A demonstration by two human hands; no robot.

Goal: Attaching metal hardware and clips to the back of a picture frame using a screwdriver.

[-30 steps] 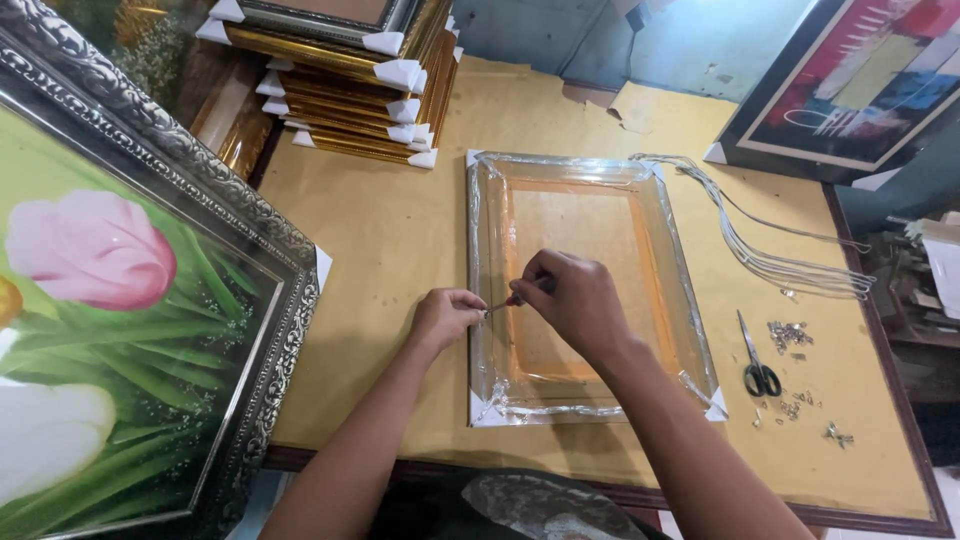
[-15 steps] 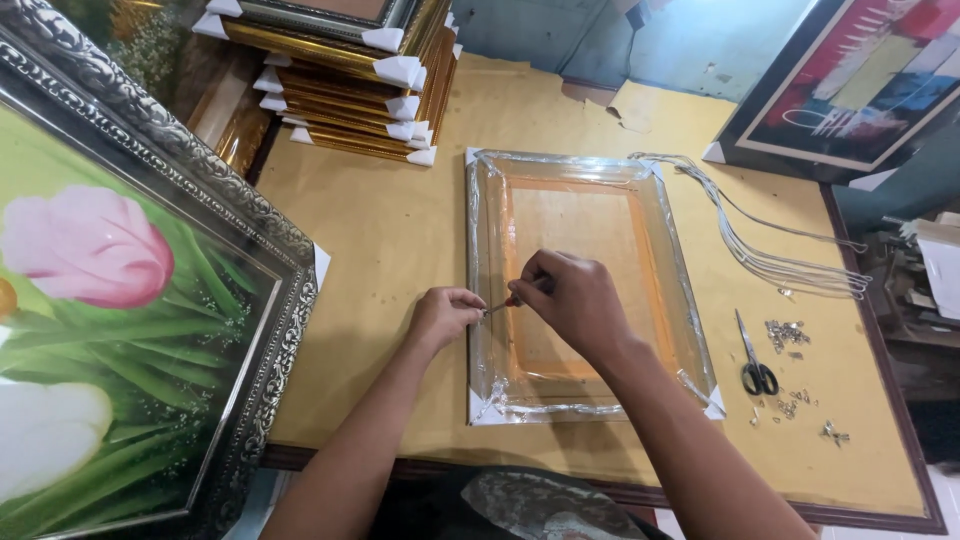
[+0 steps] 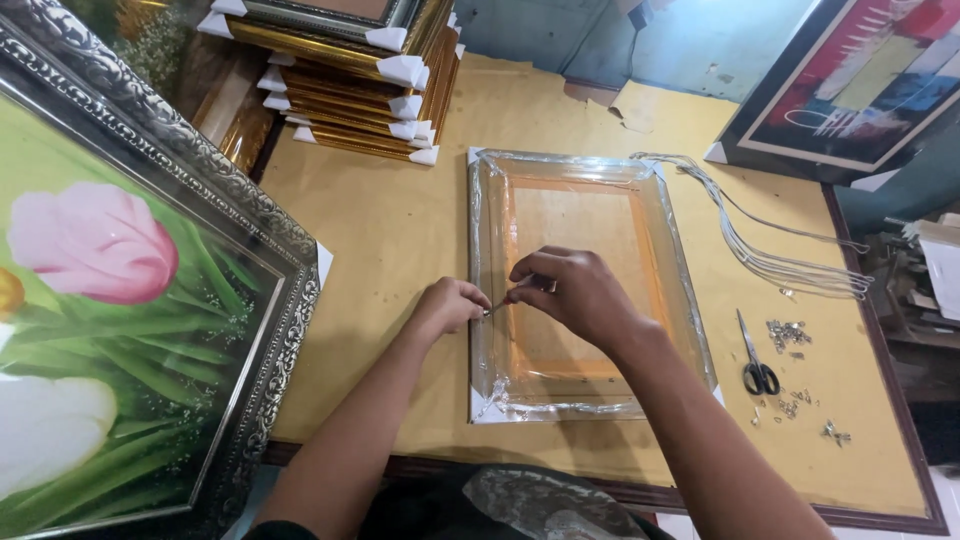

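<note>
Both hands meet at the left rail of a picture frame (image 3: 590, 285) wrapped in clear, wrinkled plastic film that lies flat on the desk (image 3: 390, 230), whose top is covered in matte mustard-yellow sheeting. Left hand (image 3: 447, 306) is curled, fingertips pressed together on one end of a thin silvery strip or small metal tool (image 3: 497, 306), too small to tell which; right hand (image 3: 572, 292) arches over the frame's amber panel, knuckles up, thumb and forefinger pinching the other end. Both forearms reach in from the bottom edge, the right one crossing the frame's lower right corner. White cardboard protectors cap the frame's corners. To the right lie black-handled scissors (image 3: 757, 360), a scatter of small shiny metal fittings (image 3: 788, 333), and a bundle of clear plastic strips (image 3: 770, 250). At the far left edge of the desk stands a stack of gilt frames (image 3: 350, 90), also with white corner caps. Beside the left arm leans a large flower painting (image 3: 90, 330) in an ornate embossed silver frame, and an abstract painting (image 3: 850, 80) in a dark frame stands at the far right.
</note>
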